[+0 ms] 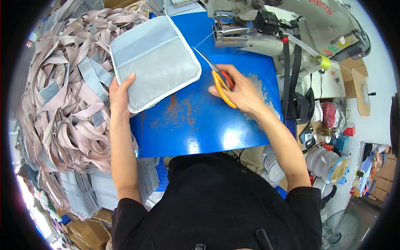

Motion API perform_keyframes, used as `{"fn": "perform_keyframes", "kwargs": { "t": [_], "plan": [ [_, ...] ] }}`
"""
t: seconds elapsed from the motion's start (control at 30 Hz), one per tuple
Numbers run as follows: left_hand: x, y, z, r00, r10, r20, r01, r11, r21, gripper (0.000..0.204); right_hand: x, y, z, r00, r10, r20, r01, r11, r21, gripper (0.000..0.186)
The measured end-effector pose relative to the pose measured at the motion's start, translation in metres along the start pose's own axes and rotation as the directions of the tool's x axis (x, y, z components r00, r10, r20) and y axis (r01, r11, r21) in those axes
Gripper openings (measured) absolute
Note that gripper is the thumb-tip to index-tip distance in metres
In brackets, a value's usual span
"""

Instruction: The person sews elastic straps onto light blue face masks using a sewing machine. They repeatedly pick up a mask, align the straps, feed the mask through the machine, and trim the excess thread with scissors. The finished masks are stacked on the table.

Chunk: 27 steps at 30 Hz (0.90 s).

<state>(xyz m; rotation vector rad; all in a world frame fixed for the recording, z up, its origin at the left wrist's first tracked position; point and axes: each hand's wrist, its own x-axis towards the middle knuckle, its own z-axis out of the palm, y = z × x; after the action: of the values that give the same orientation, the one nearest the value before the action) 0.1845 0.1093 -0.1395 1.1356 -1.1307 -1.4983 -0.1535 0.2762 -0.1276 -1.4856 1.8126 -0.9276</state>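
Note:
A grey square fabric panel with white bound edges [156, 66] is tilted up over the blue table, and my left hand [121, 93] grips its lower left edge, thumb on top. My right hand [235, 89] is closed on scissors with yellow and red handles [221, 85]. Their blades point up and left, just beyond the panel's right edge. Thin white threads [204, 40] run from near the blade tips toward the sewing machine [233, 35]. Whether the blades touch the threads I cannot tell.
Pinkish-grey fabric strips [75, 108] lie in a large heap on the left. The blue table top [200, 133] has worn, rusty patches. Black straps [289, 75] hang from the machine on the right. Thread cones [321, 162] and a fan [341, 231] stand at lower right.

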Motion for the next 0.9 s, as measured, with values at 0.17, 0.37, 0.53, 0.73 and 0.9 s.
{"fn": "perform_keyframes", "kwargs": {
  "t": [0.17,0.37,0.53,0.73,0.9],
  "plan": [
    [-0.030,0.041,0.020,0.984,0.171,-0.039,-0.156,0.954,0.256,0.039,0.008,0.000,0.002,0.998,0.033,-0.048,-0.038,0.993,-0.109,0.061],
    [-0.145,0.083,0.060,0.640,0.299,0.708,-0.751,0.049,0.659,0.051,-0.065,0.047,-0.036,0.979,-0.080,-0.188,-0.014,0.890,-0.455,0.056],
    [-0.185,-0.022,0.051,0.567,-0.150,0.810,-0.801,0.132,0.584,0.070,-0.084,0.040,-0.060,0.992,-0.077,-0.102,0.010,0.841,-0.541,0.052],
    [-0.192,-0.024,0.041,0.561,-0.070,0.825,-0.806,0.184,0.563,0.067,-0.042,-0.009,-0.013,0.931,-0.359,-0.058,0.312,0.870,-0.382,0.038],
    [-0.217,-0.022,0.009,0.526,0.064,0.848,-0.826,0.275,0.492,0.044,0.019,-0.027,0.059,0.890,-0.434,0.139,0.445,0.765,-0.466,0.031]
  ]
}}
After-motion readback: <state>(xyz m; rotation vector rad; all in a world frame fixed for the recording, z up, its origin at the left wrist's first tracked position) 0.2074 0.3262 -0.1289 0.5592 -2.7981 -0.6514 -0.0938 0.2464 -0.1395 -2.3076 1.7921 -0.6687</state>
